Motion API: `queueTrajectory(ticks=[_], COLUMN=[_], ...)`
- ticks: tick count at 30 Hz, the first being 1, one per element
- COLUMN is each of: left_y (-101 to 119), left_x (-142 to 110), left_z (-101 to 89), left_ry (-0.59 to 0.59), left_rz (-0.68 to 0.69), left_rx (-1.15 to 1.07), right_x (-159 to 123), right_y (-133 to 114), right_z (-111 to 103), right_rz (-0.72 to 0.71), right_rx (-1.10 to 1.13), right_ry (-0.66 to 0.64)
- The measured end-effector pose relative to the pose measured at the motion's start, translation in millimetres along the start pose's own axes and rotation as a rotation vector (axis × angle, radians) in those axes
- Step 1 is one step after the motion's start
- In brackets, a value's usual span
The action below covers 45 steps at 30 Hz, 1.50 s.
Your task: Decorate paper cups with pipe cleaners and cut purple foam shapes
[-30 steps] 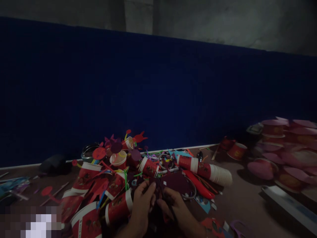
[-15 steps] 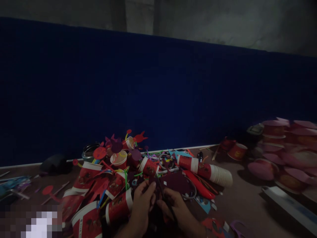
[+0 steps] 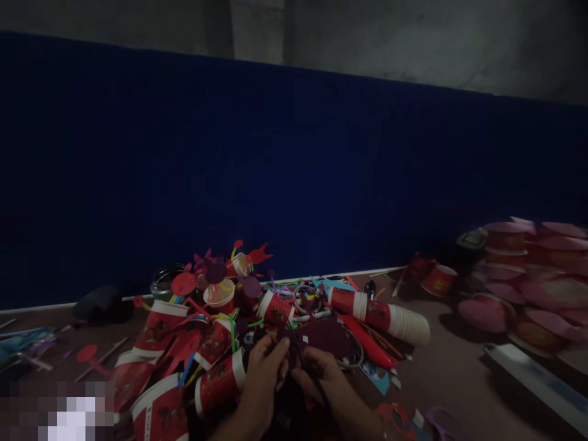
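Note:
Low in the middle of the head view my left hand (image 3: 263, 378) is closed, thumb and fingers pinching a small dark purple piece of paper (image 3: 282, 335). Just right of it, my right hand (image 3: 328, 378) is curled round a pair of dark scissors (image 3: 298, 349), their blades pointing up and away beside the left thumb. Dim light blurs the paper's outline and hides the blades' exact contact with it. Behind both hands lies a larger dark purple sheet (image 3: 328, 340). A red paper cup (image 3: 220, 381) rests on its side next to my left wrist.
Red cups with paper cut-outs (image 3: 184, 283) crowd the left. Stacked cups (image 3: 408, 323) lie right of centre, near a red tapered thing (image 3: 367, 343). Pink-topped tubs (image 3: 542, 288) and a long pale box (image 3: 535, 380) stand right. A blue panel (image 3: 294, 171) rises behind.
The view has shifted very slightly. Both hands keep nearly the same place and grip, with the scissors still beside the left thumb.

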<state>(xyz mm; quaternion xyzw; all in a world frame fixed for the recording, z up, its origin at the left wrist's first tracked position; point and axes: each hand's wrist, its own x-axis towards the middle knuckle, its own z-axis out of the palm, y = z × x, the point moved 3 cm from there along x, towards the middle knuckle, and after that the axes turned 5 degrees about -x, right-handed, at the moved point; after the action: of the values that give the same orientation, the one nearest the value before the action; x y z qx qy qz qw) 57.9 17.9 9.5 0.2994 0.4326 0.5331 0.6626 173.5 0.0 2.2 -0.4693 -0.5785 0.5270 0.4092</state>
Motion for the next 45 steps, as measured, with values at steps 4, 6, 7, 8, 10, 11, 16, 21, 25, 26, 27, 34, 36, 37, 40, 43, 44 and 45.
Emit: queueTrajectory(ticks=[4, 6, 7, 8, 10, 11, 16, 21, 25, 26, 27, 34, 36, 37, 40, 43, 44, 45], left_y=[0, 0, 0, 0, 0, 0, 0, -1, 1, 1, 2, -1, -2, -3, -2, -2, -2, -2], left_x=[-1, 0, 0, 0, 0, 0, 0, 1, 0, 0, 0, 2, 3, 3, 3, 2, 2, 1], left_z=[1.1, 1.4, 1.4, 1.3, 1.2, 1.2, 1.3, 1.4, 2.2, 2.4, 2.5, 0.3, -0.3, -0.5, -0.3, 0.6, 0.9, 1.2], left_ry=[-0.003, -0.011, -0.014, -0.016, -0.020, -0.021, -0.023, -0.020, -0.013, -0.010, -0.007, -0.023, -0.033, -0.036, -0.035, -0.023, -0.019, -0.015], left_rz=[0.001, 0.010, 0.016, 0.020, 0.021, 0.019, 0.007, 0.014, 0.022, 0.022, 0.023, -0.007, -0.016, -0.018, -0.018, -0.012, -0.011, -0.010], left_rx=[0.001, 0.005, 0.007, 0.008, 0.013, 0.016, 0.019, 0.005, -0.013, -0.016, -0.020, -0.013, -0.007, -0.007, -0.012, -0.024, -0.029, -0.033], right_x=[2, 2, 2, 2, 1, 1, -1, 1, 2, 2, 2, 0, 0, 0, 1, 2, 3, 3], right_y=[5, 5, 4, 3, 0, -2, -3, 2, 3, 4, 4, -2, -5, -5, -4, 0, 1, 1], right_z=[0, 1, 1, 1, 2, 2, 2, 0, 0, 0, -1, -2, -2, -3, -3, -3, -3, -2], right_rz=[-0.038, -0.051, -0.043, -0.035, -0.028, -0.034, -0.042, -0.037, -0.045, -0.046, -0.043, -0.016, 0.006, 0.012, 0.006, 0.008, 0.013, 0.017], right_rx=[0.011, 0.022, 0.028, 0.037, 0.064, 0.079, 0.097, 0.002, -0.019, -0.029, -0.037, -0.007, -0.020, -0.033, -0.065, -0.072, -0.064, -0.055], right_ry=[-0.020, -0.029, -0.030, -0.030, -0.037, -0.045, -0.052, -0.018, -0.016, -0.014, -0.013, -0.015, -0.015, -0.014, -0.013, -0.017, -0.017, -0.015])
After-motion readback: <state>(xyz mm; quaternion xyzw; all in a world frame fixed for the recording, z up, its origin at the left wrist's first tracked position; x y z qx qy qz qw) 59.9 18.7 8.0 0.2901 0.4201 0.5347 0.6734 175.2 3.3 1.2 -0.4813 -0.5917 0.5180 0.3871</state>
